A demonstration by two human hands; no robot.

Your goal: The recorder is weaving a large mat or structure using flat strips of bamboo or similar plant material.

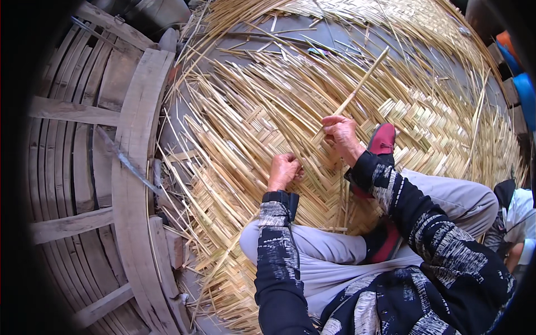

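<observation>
I sit cross-legged on a partly woven mat [427,120] of pale split reeds, with many loose reed ends fanning out to the far left. My right hand [341,135] is closed around a pale reed strip [364,80], which slants up and away to the right above the mat. To the left and a little nearer, my left hand [285,170] is closed with its fingers curled down at the reeds. Its fingertips are partly hidden, so what they pinch is unclear. Both hands are low over the weave.
Along the left stands a wooden frame [134,123] of planks and slats, with a thin greyish strip [128,164] lying across its beam. More finished matting [430,19] curves along the far side. Blue containers [523,92] stand at the right edge. Part of another person [519,223] shows at right.
</observation>
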